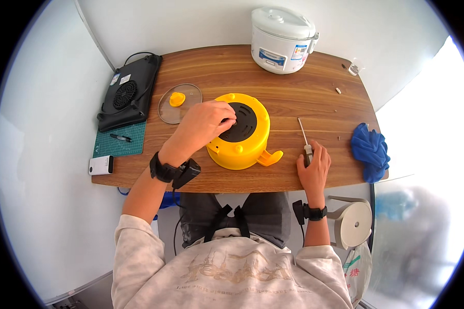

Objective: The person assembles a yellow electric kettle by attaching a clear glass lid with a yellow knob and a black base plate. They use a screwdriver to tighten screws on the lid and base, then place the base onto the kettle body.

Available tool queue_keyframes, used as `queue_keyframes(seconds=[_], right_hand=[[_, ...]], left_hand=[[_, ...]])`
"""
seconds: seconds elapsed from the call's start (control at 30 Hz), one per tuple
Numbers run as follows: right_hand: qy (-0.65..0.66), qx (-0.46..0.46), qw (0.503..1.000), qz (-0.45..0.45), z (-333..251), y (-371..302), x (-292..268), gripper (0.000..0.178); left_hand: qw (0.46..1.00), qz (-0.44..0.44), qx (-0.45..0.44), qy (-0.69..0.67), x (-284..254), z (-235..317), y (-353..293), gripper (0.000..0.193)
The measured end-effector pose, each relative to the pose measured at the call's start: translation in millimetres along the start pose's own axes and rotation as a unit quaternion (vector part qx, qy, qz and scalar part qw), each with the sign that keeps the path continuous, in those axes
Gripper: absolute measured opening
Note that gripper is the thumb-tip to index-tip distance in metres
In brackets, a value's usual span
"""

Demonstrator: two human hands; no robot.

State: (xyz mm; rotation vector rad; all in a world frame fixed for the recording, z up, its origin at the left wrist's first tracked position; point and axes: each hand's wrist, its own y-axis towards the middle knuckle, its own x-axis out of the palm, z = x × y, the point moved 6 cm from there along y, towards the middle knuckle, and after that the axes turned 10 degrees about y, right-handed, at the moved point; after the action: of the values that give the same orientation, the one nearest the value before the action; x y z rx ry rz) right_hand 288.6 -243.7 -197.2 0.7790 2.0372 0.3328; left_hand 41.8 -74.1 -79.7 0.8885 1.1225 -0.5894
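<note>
A yellow electric cooking pot (232,156) rests upside down on the table, its black slotted base plate (245,123) facing up and its handle pointing right. My left hand (210,119) reaches over the base plate, thumb and fingertips closed together near its middle. Whatever they pinch, if anything, is hidden. To the right of the pot, my right hand (315,166) has its fingers round the grip of a screwdriver (303,132), whose thin shaft points away from me. A glass lid (168,105) with a yellow knob lies behind my left hand.
A white rice cooker (281,44) stands at the back. On the left are a black induction cooker (131,92) bottom up, a green cutting mat (131,147), a pen (120,138) and a white power bank (101,165). A blue cloth (370,152) lies right; small bits (338,90) lie farther back.
</note>
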Motion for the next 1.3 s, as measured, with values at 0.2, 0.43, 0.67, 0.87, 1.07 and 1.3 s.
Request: queue_keyframes(seconds=[0.2, 0.43, 0.67, 0.87, 1.07, 1.3], right_hand=[[0.019, 0.018, 1.000, -0.003, 3.2, -0.6, 0.1, 0.049], [0.022, 0.023, 1.000, -0.004, 5.7, -1.2, 1.5, 0.049], [0.022, 0.025, 0.999, -0.005, 5.1, -0.9, 0.7, 0.049], [0.022, 0.027, 0.999, -0.009, 4.2, -0.5, -0.2, 0.049], [0.026, 0.032, 0.999, -0.006, 4.3, -0.8, -0.1, 0.048], [0.027, 0.033, 0.999, -0.005, 3.9, -0.4, -0.8, 0.047]], left_hand=[[1.000, -0.010, -0.009, -0.014, -3.0, 2.1, 1.3, 0.013], [1.000, -0.018, -0.007, -0.024, -4.1, 2.2, 0.7, 0.016], [0.999, -0.026, -0.010, -0.018, -5.8, 4.5, 0.5, 0.016], [0.999, -0.030, -0.011, -0.008, -6.7, 7.8, -0.3, 0.017], [1.000, -0.017, 0.005, -0.014, -5.0, 2.0, -2.7, 0.019], [0.997, -0.024, -0.055, -0.038, -6.6, 1.5, -0.1, 0.014]])
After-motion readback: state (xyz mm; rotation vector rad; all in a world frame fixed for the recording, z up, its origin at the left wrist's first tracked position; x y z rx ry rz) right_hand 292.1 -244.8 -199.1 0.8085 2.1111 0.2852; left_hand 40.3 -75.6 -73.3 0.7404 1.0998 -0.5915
